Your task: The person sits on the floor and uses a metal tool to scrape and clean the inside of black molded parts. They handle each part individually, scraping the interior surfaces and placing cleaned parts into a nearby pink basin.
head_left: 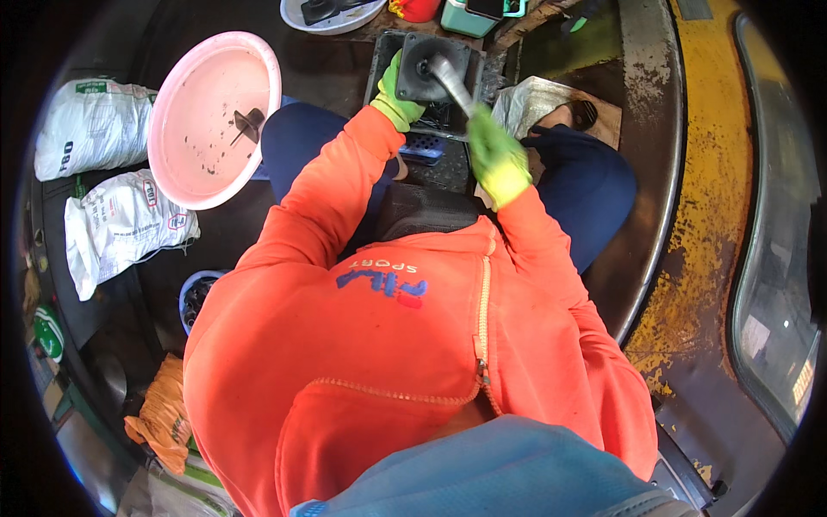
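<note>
My left hand [398, 99], in a yellow-green glove, grips the left edge of a black square plate [439, 93] with small corner holes and a round hollow in its middle. My right hand [499, 157], gloved the same way, is wrapped round the shaft of a silver metal tool [454, 84] that looks like a hammer. The tool's rounded head rests over or in the plate's hollow; whether it touches cannot be told. Under the plate is a dark shallow tray [376, 79] with black pieces in it, partly hidden by the plate and my hands.
Left of my knee stands a pink basin [185, 77] holding a dark part. White sacks [95, 125] lie beyond it, with a blue bowl [187, 289] nearer. A white basin [353, 19] and a teal container [465, 19] stand ahead. Worn yellow metal [706, 215] borders the right.
</note>
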`<state>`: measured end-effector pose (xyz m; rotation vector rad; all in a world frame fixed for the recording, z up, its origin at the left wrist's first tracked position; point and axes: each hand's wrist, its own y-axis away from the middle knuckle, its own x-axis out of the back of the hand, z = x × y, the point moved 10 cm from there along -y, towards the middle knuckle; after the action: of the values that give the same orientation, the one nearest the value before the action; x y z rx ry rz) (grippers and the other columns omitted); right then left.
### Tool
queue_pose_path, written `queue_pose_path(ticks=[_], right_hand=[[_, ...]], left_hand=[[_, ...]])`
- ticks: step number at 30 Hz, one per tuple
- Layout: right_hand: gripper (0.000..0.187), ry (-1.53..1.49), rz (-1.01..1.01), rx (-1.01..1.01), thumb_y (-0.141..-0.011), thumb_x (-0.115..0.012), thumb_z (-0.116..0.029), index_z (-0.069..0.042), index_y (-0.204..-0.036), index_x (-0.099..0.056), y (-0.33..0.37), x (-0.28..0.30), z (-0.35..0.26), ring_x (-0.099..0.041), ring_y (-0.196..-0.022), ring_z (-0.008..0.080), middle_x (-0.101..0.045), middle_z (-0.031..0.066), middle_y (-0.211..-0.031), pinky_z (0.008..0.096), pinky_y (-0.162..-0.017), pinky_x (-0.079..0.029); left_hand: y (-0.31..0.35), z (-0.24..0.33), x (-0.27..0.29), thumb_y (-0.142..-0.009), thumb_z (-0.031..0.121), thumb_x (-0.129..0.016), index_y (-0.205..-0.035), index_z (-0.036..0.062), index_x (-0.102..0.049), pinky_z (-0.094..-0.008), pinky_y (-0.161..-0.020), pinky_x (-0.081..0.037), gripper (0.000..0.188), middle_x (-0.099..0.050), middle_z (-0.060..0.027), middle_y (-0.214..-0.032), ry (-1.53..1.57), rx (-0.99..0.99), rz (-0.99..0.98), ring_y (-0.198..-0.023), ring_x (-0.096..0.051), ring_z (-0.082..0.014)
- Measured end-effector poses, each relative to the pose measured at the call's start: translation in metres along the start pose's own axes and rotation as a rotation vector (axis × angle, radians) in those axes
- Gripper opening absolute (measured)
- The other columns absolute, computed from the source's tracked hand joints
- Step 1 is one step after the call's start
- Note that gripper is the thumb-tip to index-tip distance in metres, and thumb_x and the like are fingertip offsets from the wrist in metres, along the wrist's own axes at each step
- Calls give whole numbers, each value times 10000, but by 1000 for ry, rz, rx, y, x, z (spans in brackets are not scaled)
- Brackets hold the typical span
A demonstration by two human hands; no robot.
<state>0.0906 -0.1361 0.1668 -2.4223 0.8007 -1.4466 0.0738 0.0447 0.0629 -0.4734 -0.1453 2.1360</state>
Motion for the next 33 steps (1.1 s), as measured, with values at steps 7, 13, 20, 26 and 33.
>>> queue_pose_path(ticks=[7, 13, 20, 26, 33], right_hand=[[319, -288, 34, -386, -965, -505, -208, -12, -1210, -565, 0, 7, 32, -628, -969, 356, -641, 215, -1047, 349, -824, -489], [307, -382, 204, -165, -935, -537, -129, -21, -1221, -562, 1, 41, 0, -645, -953, 318, -641, 201, -1075, 356, -798, -503], [301, -257, -208, -443, -948, -500, -168, -21, -1206, -555, 7, -10, 29, -612, -968, 395, -631, 236, -1050, 419, -817, -487], [310, -462, 160, -169, -935, -512, -69, -6, -1236, -544, 5, 24, 4, -632, -1013, 294, -639, 187, -1100, 339, -841, -486], [306, -377, 12, -365, -961, -492, -144, -37, -1243, -539, 11, 7, 18, -640, -980, 293, -644, 196, -1061, 334, -827, -481]], left_hand=[[16, 18, 3, -702, 166, -790, -1124, 64, -602, -321, -853, -517, 473, -662, -64, -1066, 156, 157, 191, -969, -642, -198], [11, 13, 8, -740, 174, -775, -1152, 72, -601, -322, -860, -513, 459, -653, -75, -1102, -50, -74, 121, -991, -637, -185], [15, 64, -27, -821, 206, -635, -1092, 52, -607, -333, -880, -499, 313, -647, -96, -1047, -732, -313, -40, -952, -634, -209], [9, 90, -12, -682, 167, -780, -972, 83, -653, -301, -786, -509, 329, -664, -78, -974, -724, -294, 140, -872, -643, -191], [12, 87, -16, -691, 174, -785, -979, 59, -656, -303, -775, -518, 336, -668, -73, -978, -729, -342, 112, -843, -645, -197]])
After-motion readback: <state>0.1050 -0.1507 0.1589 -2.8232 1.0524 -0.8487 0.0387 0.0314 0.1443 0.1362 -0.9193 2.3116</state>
